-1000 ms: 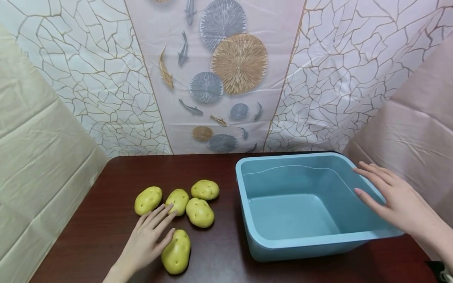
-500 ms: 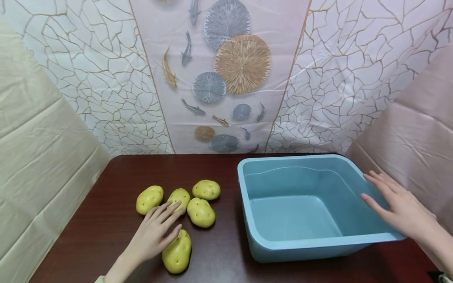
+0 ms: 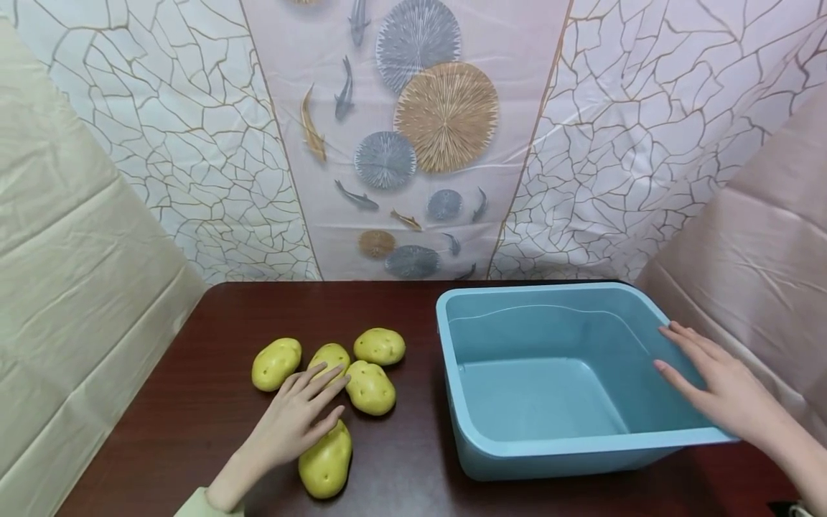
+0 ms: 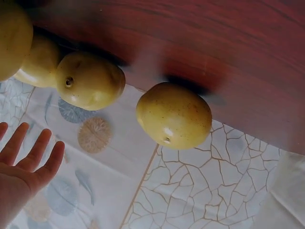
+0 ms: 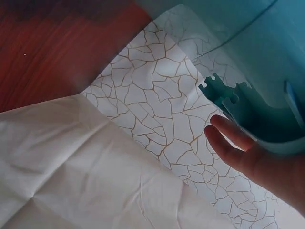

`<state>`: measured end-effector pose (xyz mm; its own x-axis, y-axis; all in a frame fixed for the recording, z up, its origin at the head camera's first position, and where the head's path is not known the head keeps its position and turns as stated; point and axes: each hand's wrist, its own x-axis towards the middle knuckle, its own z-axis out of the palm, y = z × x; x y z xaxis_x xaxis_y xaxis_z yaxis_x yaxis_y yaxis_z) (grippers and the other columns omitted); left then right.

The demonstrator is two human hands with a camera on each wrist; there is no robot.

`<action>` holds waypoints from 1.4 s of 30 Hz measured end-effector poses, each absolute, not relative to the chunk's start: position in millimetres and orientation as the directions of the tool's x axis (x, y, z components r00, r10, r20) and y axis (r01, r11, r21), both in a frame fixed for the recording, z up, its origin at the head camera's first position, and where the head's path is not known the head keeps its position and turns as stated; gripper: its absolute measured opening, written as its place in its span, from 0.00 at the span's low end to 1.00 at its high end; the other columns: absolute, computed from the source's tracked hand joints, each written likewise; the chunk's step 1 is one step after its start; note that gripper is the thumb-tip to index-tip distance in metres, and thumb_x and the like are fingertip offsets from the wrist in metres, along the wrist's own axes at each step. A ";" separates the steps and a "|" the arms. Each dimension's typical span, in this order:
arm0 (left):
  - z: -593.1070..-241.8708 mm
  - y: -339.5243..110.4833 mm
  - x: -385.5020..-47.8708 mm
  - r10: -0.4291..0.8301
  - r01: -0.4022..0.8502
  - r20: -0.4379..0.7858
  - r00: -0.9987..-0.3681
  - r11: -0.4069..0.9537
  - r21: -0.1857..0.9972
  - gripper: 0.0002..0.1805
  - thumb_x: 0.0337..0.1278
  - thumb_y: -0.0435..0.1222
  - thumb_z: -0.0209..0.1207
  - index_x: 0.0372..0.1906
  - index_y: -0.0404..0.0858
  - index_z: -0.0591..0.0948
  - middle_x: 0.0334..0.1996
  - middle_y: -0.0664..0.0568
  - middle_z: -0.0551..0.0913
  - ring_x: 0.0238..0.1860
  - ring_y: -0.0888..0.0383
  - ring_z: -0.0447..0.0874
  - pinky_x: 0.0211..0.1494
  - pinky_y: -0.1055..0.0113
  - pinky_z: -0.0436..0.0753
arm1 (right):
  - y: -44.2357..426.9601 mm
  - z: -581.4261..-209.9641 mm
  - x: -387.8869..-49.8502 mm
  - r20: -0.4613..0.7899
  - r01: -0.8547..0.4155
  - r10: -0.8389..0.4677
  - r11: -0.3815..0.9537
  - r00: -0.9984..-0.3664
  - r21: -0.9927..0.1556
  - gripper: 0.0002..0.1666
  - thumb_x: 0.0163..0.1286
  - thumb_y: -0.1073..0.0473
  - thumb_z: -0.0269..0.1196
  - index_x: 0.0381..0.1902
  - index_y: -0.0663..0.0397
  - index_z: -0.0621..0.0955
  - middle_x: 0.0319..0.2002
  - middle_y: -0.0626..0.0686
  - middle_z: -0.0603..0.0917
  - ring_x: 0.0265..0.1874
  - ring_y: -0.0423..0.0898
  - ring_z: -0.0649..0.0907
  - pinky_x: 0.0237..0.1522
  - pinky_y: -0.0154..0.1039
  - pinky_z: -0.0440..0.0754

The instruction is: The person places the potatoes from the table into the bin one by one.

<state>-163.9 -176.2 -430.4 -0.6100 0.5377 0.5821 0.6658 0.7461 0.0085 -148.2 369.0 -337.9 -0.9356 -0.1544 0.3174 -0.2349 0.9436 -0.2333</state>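
Observation:
In the head view the left hand [image 3: 293, 420] hovers with spread fingers over the yellow potatoes, partly covering the middle potato [image 3: 330, 357] and the top of the nearest potato [image 3: 326, 463]. The left wrist view shows that hand [image 4: 28, 171] apart from the potatoes, holding nothing. Over the right rim of the blue tub [image 3: 539, 395] lies the right hand [image 3: 730, 388], fingers extended. In the right wrist view its fingers are under the tub's rim [image 5: 281, 145]; whether they press on it cannot be told. The tub's inside holds nothing visible.
Three more potatoes lie at the left [image 3: 276, 364], at the back [image 3: 379, 347] and beside the middle one [image 3: 370, 388]. A dark red-brown table [image 3: 213, 402] carries everything. Patterned cloth [image 3: 446, 143] hangs behind it, with plain cloth at both sides.
The left hand has moved right and slightly up, covering more of the middle potato. The right hand has come down lower at the tub's right rim. The potatoes have not visibly moved.

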 end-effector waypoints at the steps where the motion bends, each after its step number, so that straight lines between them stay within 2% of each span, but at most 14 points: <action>1: -430.6 -175.4 -164.5 0.541 0.666 0.579 -0.610 0.746 0.005 0.23 0.53 0.45 0.54 0.54 0.42 0.75 0.57 0.51 0.73 0.56 0.46 0.71 0.54 0.53 0.67 | 368.9 -337.8 -148.2 0.310 -0.231 -0.152 0.944 -0.939 -0.237 0.37 0.63 0.51 0.55 0.65 0.63 0.59 0.64 0.70 0.56 0.65 0.66 0.52 0.57 0.67 0.47; 8: -431.3 -170.9 -170.1 0.566 0.687 0.586 -0.580 0.727 -0.021 0.24 0.61 0.51 0.43 0.54 0.43 0.76 0.55 0.49 0.75 0.56 0.45 0.71 0.51 0.50 0.69 | 367.0 -336.6 -148.7 0.282 -0.241 -0.163 0.933 -0.946 -0.269 0.37 0.63 0.51 0.55 0.65 0.61 0.58 0.65 0.70 0.54 0.66 0.65 0.50 0.58 0.66 0.46; 14: -430.7 -167.1 -171.4 0.607 0.707 0.550 -0.574 0.706 -0.041 0.23 0.57 0.48 0.51 0.55 0.43 0.74 0.56 0.48 0.75 0.56 0.45 0.71 0.50 0.48 0.71 | 366.1 -333.9 -151.5 0.213 -0.217 -0.157 0.930 -0.964 -0.296 0.39 0.64 0.48 0.54 0.67 0.60 0.56 0.67 0.68 0.48 0.67 0.65 0.45 0.58 0.68 0.44; 20: -435.5 -165.1 -170.1 0.636 0.723 0.534 -0.558 0.688 -0.065 0.23 0.58 0.50 0.49 0.55 0.44 0.75 0.55 0.49 0.76 0.56 0.45 0.72 0.48 0.46 0.72 | 365.4 -333.8 -152.4 0.202 -0.219 -0.165 0.932 -0.965 -0.289 0.40 0.63 0.47 0.54 0.67 0.59 0.56 0.68 0.67 0.47 0.67 0.64 0.43 0.57 0.69 0.44; 24: -438.7 -164.4 -167.6 0.655 0.736 0.530 -0.539 0.672 -0.082 0.23 0.58 0.49 0.49 0.55 0.44 0.75 0.54 0.49 0.76 0.54 0.47 0.73 0.48 0.49 0.72 | 364.5 -333.4 -151.8 0.196 -0.211 -0.159 0.935 -0.968 -0.283 0.40 0.63 0.46 0.54 0.67 0.59 0.56 0.68 0.66 0.46 0.68 0.63 0.43 0.55 0.70 0.45; 33: -446.4 -166.1 -156.7 0.669 0.741 0.527 -0.524 0.663 -0.105 0.25 0.45 0.45 0.60 0.53 0.43 0.77 0.51 0.50 0.78 0.51 0.50 0.75 0.47 0.54 0.72 | 364.6 -334.6 -151.4 0.204 -0.212 -0.159 0.938 -0.966 -0.275 0.39 0.63 0.47 0.55 0.66 0.60 0.57 0.68 0.67 0.47 0.68 0.63 0.44 0.53 0.70 0.47; 42: -451.3 -168.3 -148.9 0.671 0.731 0.516 -0.533 0.672 -0.118 0.25 0.46 0.47 0.58 0.53 0.45 0.76 0.52 0.51 0.78 0.51 0.52 0.74 0.45 0.57 0.70 | 364.6 -334.2 -152.2 0.201 -0.206 -0.154 0.940 -0.968 -0.272 0.39 0.63 0.46 0.55 0.66 0.59 0.57 0.68 0.66 0.47 0.68 0.63 0.44 0.52 0.71 0.48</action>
<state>-148.9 -168.3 -451.3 -0.5330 0.6706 0.5160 0.7312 0.6719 -0.1180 -152.2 364.6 -334.2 -0.9676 -0.1536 0.2006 -0.2056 0.9400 -0.2723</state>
